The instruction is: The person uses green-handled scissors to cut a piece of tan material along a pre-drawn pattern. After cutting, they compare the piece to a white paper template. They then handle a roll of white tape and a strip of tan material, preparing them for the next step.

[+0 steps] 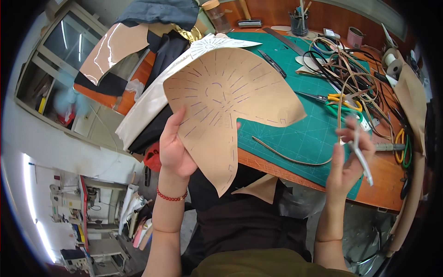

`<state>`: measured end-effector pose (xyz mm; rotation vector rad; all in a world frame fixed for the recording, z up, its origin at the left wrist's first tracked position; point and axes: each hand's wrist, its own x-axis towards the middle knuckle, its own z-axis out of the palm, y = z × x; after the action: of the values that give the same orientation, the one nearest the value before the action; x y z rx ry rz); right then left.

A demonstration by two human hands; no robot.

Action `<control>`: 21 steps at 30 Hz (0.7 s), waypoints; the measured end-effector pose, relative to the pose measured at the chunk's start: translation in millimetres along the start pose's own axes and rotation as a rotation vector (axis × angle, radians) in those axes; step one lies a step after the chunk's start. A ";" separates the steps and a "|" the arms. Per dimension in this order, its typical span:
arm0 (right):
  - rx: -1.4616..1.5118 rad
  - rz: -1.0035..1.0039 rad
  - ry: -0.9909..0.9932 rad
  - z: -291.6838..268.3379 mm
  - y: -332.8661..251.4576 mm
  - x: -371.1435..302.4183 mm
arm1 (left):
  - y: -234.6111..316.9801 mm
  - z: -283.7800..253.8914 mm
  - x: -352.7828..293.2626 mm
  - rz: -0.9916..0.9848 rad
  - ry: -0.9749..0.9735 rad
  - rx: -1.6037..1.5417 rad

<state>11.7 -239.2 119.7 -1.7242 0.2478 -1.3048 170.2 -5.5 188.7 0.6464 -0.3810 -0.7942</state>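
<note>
My left hand [174, 156] grips the edge of a large tan leather piece [251, 90], thumb on its face and the other fingers behind it. Short purple dashes fan out across the leather, which has a notch on its right side and a pointed lower end. Over the right side of the table, my right hand [344, 168] is closed around a slim white pen-like tool [362, 161], smeared by motion. A narrow leather strip [295, 161] curves over the green cutting mat [272, 136] to that hand; whether the fingers touch it I cannot tell.
Yellow-handled scissors [318, 96] and a tangle of leather strips [350, 64] lie on the right. Behind the leather rest a black cutter [272, 63] and a paper pattern [221, 44]. A cup of pens [299, 25] stands at the back. A leather scrap [260, 189] lies on my lap.
</note>
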 end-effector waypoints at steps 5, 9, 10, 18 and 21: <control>-0.244 -0.090 -0.507 -2.5 9.9 -28.8 | -5.3 -39.5 14.3 -0.036 0.148 -0.006; -0.347 -0.164 -0.601 1.8 2.1 -26.6 | -13.0 -72.5 30.3 -0.007 0.233 0.055; -0.356 -0.150 -0.626 -0.3 1.7 -26.9 | -17.8 -79.5 36.5 0.035 0.277 0.142; -0.285 -0.038 -0.666 -28.6 6.5 -28.0 | -41.1 -53.5 16.6 0.657 0.377 1.622; -0.282 -0.071 -0.715 -28.2 3.0 -22.7 | -67.0 -20.5 -25.7 0.291 -0.059 1.508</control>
<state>-20.4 -241.9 102.8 -2.3376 -0.0511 -0.6462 128.8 -13.3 127.0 1.9031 -1.1154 -0.1081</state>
